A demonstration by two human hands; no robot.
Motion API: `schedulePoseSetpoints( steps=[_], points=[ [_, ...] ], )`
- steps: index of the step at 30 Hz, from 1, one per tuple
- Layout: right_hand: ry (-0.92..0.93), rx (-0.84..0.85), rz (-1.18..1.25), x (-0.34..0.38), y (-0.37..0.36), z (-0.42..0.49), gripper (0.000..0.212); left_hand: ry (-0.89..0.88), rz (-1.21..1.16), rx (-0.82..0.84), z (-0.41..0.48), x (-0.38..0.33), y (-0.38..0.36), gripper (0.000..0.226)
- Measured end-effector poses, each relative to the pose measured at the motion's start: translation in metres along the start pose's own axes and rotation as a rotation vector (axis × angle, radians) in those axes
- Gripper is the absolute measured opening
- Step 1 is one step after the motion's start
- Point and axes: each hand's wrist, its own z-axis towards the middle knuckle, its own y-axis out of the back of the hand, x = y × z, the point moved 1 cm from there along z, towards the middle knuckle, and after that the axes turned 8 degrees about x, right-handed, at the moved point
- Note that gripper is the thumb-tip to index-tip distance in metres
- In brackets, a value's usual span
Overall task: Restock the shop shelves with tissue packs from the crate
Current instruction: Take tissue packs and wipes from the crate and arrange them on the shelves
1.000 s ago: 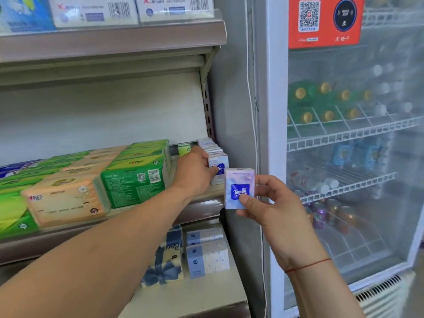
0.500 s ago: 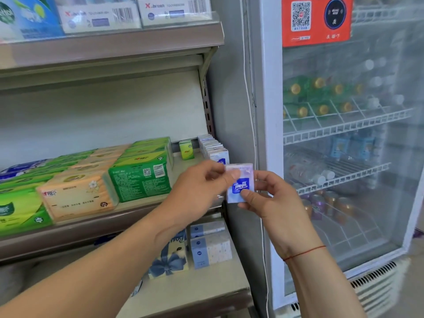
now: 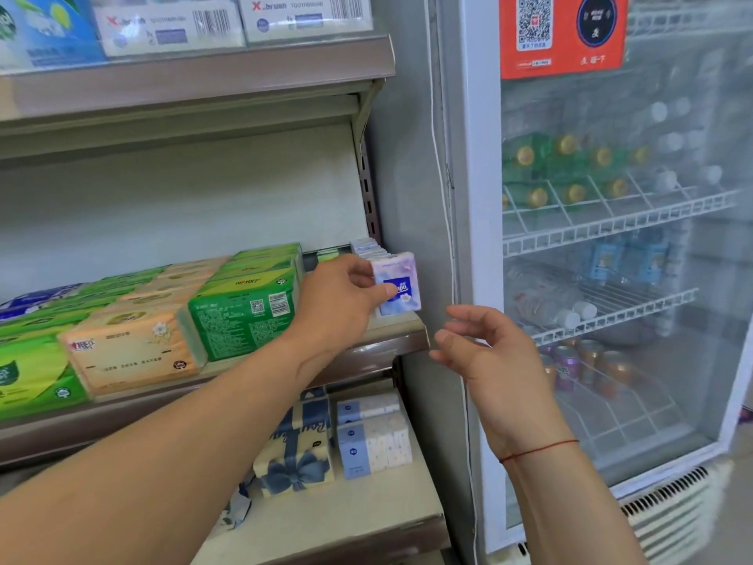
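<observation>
My left hand point(image 3: 342, 299) pinches a small lilac and blue pocket tissue pack point(image 3: 397, 285) at the right end of the middle shelf point(image 3: 391, 340). The pack stands upright at the front of a row of like small packs point(image 3: 366, 248) running back along the shelf's right upright. My right hand point(image 3: 485, 348) hovers just right of the shelf edge, below the pack, fingers loosely spread and holding nothing. No crate is in view.
Green point(image 3: 244, 307) and peach point(image 3: 130, 344) tissue bundles fill the middle shelf to the left. The lower shelf carries a bow-printed pack point(image 3: 295, 450) and blue and white packs point(image 3: 373, 436). Toothbrush boxes point(image 3: 301, 14) sit above. A glass-door drinks fridge point(image 3: 611, 238) stands on the right.
The small pack passed from my right hand to my left hand, which carried it up to the row on the shelf. My right hand let go and dropped lower.
</observation>
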Motion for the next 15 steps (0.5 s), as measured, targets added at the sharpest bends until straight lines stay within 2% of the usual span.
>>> schedulePoseSetpoints(
  steps=[8,15],
  points=[
    [-0.010,0.031,0.003,-0.003,-0.002,0.004,0.023,0.075,0.205,-0.073,0.026,0.030,-0.020,0.027],
    [-0.019,0.040,-0.003,-0.006,-0.001,0.004,0.022,0.095,0.282,-0.084,0.034,0.035,-0.023,0.030]
  ],
)
